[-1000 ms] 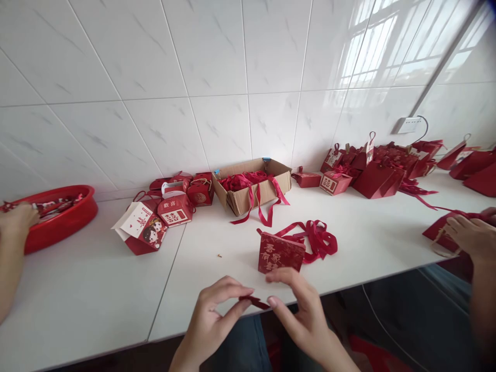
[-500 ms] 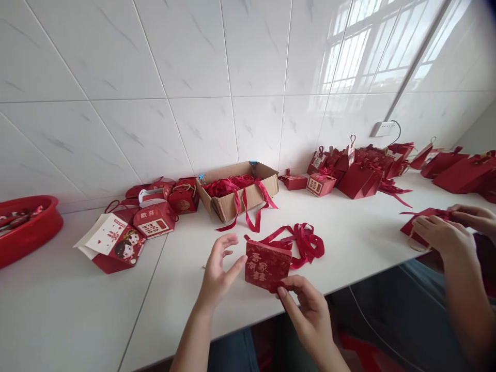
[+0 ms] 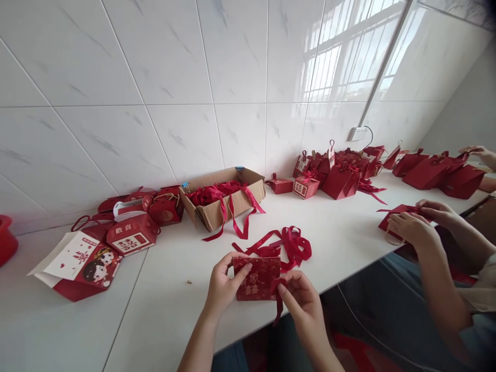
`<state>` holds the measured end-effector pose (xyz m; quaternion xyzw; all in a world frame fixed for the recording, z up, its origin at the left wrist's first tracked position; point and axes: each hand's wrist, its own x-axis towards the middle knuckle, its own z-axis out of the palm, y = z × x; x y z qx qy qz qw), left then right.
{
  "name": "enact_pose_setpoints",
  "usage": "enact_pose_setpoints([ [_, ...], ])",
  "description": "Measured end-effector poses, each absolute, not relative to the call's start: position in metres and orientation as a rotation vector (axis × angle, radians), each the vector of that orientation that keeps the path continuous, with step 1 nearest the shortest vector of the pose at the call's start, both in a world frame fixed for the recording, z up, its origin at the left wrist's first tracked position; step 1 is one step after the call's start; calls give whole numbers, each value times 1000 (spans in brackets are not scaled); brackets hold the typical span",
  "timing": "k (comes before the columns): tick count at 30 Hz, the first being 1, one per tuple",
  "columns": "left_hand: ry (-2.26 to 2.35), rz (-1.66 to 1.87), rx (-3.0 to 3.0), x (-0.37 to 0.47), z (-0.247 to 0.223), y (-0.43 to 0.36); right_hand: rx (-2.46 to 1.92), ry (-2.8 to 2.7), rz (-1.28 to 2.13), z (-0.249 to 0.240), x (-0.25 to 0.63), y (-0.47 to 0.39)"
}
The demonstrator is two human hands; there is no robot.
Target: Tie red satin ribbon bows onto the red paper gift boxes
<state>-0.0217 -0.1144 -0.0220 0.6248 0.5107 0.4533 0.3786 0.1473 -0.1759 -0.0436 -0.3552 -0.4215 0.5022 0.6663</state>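
The left hand [image 3: 225, 284], spread a moment ago, now pinches the box [image 3: 258, 289], apparently steadying it for the ribbon [image 3: 279, 310] pinched in the right hand's [image 3: 306, 299] fingertips.

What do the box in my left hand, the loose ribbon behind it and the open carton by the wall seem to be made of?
Gift box: probably thin card with a printed, low-sheen finish, judging by its flat face and pale characters.
Loose ribbon: likely satin-like fabric; it curls softly and shows light highlights.
Open carton: likely cardboard; its walls are plain, matt brown.
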Motion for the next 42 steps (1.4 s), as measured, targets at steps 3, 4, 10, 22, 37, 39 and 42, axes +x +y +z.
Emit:
enact_pose_setpoints([
  [3, 1305, 1187, 1653, -20, -25, -117, -813, -969, 1126, -44, 146, -176],
  [4, 1311, 1218, 1687, -21, -27, -117, -818, -979, 1123, -45, 146, -177],
  [10, 1681, 1348, 1750, -83, -53, -127, -847, -970, 1161, -50, 152, -185],
  [22, 2136, 972, 1789, -155, -89, -123, -865, -995, 1247, -57, 152, -195],
  [37, 1895, 920, 2005, -133, -61, -142, -1029, -1249, 1310, -56, 135, -201],
  [39, 1679, 992, 2073, -111, -52, -164, -1108, -1313, 1348, -60, 129, -202],
  [42, 1474, 1129, 2140, -80, -45, -193, -1134, -1361, 1375, -68, 119, -203],
])
